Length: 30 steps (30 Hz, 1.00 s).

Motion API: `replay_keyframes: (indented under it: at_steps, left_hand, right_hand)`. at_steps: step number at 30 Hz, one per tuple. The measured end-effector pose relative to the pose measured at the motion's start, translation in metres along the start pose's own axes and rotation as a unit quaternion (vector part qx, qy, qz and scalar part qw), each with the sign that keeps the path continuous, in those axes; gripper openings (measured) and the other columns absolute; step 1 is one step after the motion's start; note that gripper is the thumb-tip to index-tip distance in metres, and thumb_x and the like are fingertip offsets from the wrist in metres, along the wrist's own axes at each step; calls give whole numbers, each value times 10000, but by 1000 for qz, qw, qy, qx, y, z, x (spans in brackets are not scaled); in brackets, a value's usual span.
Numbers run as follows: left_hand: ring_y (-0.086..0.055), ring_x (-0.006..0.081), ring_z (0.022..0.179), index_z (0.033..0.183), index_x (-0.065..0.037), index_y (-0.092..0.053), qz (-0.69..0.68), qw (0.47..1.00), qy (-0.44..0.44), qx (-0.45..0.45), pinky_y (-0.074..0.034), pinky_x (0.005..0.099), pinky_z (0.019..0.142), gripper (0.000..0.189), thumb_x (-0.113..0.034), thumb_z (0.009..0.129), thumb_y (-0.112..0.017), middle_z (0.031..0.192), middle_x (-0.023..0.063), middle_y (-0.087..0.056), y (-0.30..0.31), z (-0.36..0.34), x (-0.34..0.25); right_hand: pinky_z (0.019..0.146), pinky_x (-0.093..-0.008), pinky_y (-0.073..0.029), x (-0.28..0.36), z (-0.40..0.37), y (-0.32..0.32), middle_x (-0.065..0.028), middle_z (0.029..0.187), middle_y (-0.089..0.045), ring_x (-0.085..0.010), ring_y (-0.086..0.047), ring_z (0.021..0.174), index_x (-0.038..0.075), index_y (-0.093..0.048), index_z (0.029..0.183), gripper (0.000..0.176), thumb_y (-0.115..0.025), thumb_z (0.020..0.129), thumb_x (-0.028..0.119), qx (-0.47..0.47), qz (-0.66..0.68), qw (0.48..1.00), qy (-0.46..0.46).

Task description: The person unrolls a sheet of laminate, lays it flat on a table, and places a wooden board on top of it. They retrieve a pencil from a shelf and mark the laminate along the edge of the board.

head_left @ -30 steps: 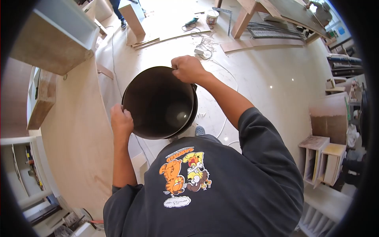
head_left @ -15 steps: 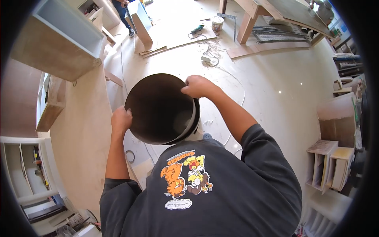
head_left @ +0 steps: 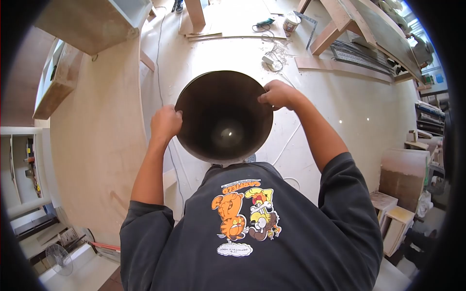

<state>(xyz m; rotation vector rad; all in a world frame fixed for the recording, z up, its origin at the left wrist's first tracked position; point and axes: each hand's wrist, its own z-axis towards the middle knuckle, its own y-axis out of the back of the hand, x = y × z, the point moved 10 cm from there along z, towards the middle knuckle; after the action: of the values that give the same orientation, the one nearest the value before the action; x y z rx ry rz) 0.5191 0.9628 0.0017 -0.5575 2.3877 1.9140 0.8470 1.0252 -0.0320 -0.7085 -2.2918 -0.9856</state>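
A large, dark, round bin [head_left: 224, 116] is held in front of my body, its wide mouth facing up toward me. Deep inside, a shiny spot catches the light. My left hand [head_left: 166, 120] is closed over the left rim. On the right rim, my right hand [head_left: 280, 95] grips with its fingers curled over the edge. The near side of the bin is close to the front of my dark T-shirt [head_left: 204, 228], which carries a cartoon print. The bin's outer wall and base are mostly hidden.
Beyond the bin, a cable [head_left: 291, 140], a green power tool [head_left: 263, 23] and a paint bucket [head_left: 291, 22] are on the floor. A large wooden panel [head_left: 102, 145] stretches along the left. A wooden workbench [head_left: 335, 29] stands at the far right, and cabinet pieces [head_left: 395, 230] are nearer.
The bin has shifted right and upward in view, and its mouth now faces me more squarely, showing more of the inside. Both hands keep hold of the rim. My viewpoint has turned slightly.
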Motion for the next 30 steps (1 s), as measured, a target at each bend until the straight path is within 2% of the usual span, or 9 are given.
replay_keyframes:
  at_steps: [6,12,15,17,20,22,24,26,30]
  left_hand:
    - [-644,438,899,911,-4,-687,-8,1000,-6,-5,-503,505,816,286,-277,866,-612,924,248,-679,-1,2,-1]
    - [-638,422,927,902,-6,-687,28,994,-72,-75,-498,506,816,295,-289,866,-610,953,254,-667,63,1,-18]
    - [-627,407,978,893,39,-677,-3,995,-96,-29,-487,486,839,301,-253,847,-625,987,267,-655,129,11,-31]
    - [-635,422,920,872,53,-690,-10,995,-88,-33,-492,480,818,297,-238,837,-637,946,282,-657,165,9,-46]
    - [-630,241,643,866,92,-672,-3,977,-202,-68,-489,395,655,267,-170,833,-632,706,163,-664,212,2,-70]
    - [-590,189,579,857,81,-676,18,954,-298,-35,-471,358,585,247,-158,834,-619,697,119,-658,232,-1,-76]
    - [-554,144,526,852,71,-680,-3,957,-290,-10,-442,318,519,229,-144,837,-605,695,85,-654,247,-12,-94]
    - [-520,108,484,849,61,-683,-75,981,-176,5,-403,275,454,212,-130,842,-590,699,61,-652,256,-35,-94]
    - [-639,169,684,917,98,-684,-125,984,-125,12,-501,313,658,233,-102,832,-602,786,115,-700,249,-45,-93]
  right_hand:
    - [739,-420,-547,31,15,8,-275,872,-673,-379,-680,864,-95,-680,836,240,-581,777,115,-109,-312,943,27]
    - [818,-455,-517,77,-13,53,-304,932,-661,-421,-658,903,-79,-676,859,250,-586,741,122,-141,-286,946,56]
    - [732,-408,-535,134,-33,90,-259,829,-669,-349,-688,806,-82,-686,816,192,-672,722,85,-142,-316,925,156]
    - [652,-383,-528,157,-57,114,-225,767,-668,-284,-673,708,-91,-691,767,168,-643,708,59,-162,-224,955,104]
    - [580,-365,-505,190,-68,139,-191,711,-662,-234,-622,616,-90,-695,733,171,-616,678,51,-168,-276,934,151]
    - [508,-359,-458,206,-82,150,-147,599,-609,-198,-548,536,-66,-707,731,184,-599,643,55,-149,-171,953,200]
    - [599,-340,-599,222,-114,154,-160,838,-703,-240,-708,675,-72,-681,909,282,-464,818,84,-150,-181,959,160]
    - [624,-333,-610,224,-124,153,-167,847,-698,-244,-720,698,-82,-669,947,287,-468,803,62,-125,-164,964,170]
    - [696,-336,-593,208,-145,158,-176,838,-689,-255,-719,744,-83,-669,1005,425,-565,852,299,-145,-92,961,217]
